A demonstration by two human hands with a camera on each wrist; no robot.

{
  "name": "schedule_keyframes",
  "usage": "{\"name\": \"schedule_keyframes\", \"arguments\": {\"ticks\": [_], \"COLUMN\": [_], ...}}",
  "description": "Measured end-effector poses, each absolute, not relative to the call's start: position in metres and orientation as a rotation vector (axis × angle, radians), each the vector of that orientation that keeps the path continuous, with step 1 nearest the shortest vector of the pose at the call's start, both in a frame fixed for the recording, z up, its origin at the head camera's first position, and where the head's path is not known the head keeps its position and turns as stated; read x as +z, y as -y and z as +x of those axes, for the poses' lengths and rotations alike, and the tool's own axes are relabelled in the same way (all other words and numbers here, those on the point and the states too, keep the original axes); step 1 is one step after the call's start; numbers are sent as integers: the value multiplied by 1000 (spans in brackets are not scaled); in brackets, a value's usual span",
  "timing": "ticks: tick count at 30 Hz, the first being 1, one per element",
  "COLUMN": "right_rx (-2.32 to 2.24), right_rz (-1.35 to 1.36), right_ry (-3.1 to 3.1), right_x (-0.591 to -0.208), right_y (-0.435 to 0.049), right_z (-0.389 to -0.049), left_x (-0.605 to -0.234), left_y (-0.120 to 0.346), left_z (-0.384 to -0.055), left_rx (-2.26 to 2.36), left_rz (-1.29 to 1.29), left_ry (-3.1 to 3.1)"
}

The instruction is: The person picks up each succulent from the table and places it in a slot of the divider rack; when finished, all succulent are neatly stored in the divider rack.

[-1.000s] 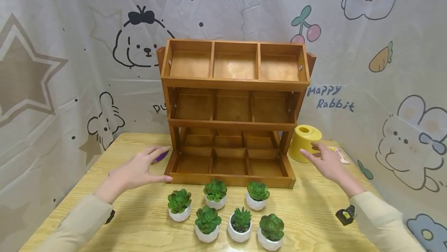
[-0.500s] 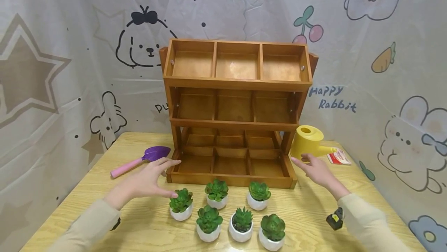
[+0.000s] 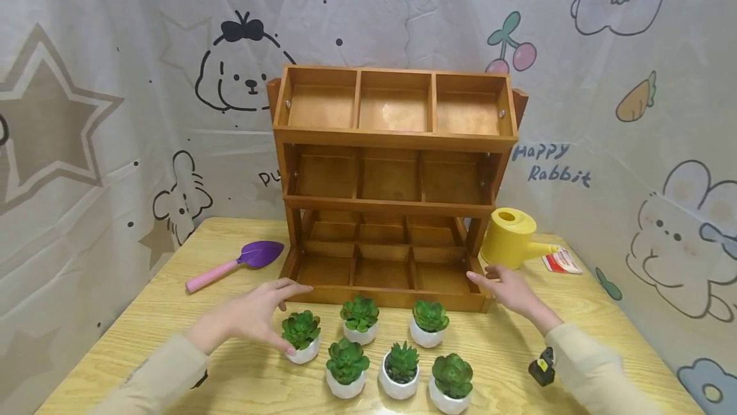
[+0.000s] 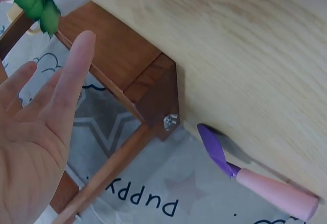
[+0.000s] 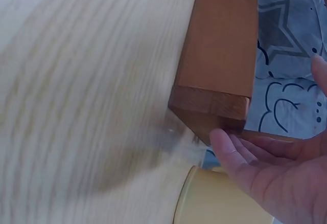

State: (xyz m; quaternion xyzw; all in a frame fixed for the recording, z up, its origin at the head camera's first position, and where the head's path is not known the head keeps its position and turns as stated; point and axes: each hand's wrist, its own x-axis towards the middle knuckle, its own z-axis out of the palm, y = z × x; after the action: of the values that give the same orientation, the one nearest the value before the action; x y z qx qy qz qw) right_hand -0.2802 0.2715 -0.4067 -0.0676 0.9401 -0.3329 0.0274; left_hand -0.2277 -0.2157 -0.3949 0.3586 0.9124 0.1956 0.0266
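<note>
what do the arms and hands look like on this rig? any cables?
Left hand and right hand: bare, no gloves. Long cream sleeves. Blocky black device with a yellow mark at the right wrist; only a dark sliver shows at the left. No cables visible.

Pale cartoon-printed fabric backdrop [image 3: 368, 12], star motif [image 3: 48, 121] at left, rabbit motif [image 3: 679, 236] at right, beyond a wood-grain surface [image 3: 495, 357].

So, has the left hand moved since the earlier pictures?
Yes. Against the wooden shelf in the head view, the left hand has moved rightward and closer to the person, reaching the leftmost plant.
</note>
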Motion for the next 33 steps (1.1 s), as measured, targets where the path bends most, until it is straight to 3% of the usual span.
{"name": "schedule_keyframes", "arguments": {"ticks": [33], "right_rx": [-987], "right_rz": [-141], "right_ry": [-2928], "right_x": [-427], "right_y": [-264], "right_z": [-283], "left_x": [-410], "left_y": [206], "left_z": [-225], "left_rx": [538], "left_rz": [1078], "left_ry": [-2747]}}
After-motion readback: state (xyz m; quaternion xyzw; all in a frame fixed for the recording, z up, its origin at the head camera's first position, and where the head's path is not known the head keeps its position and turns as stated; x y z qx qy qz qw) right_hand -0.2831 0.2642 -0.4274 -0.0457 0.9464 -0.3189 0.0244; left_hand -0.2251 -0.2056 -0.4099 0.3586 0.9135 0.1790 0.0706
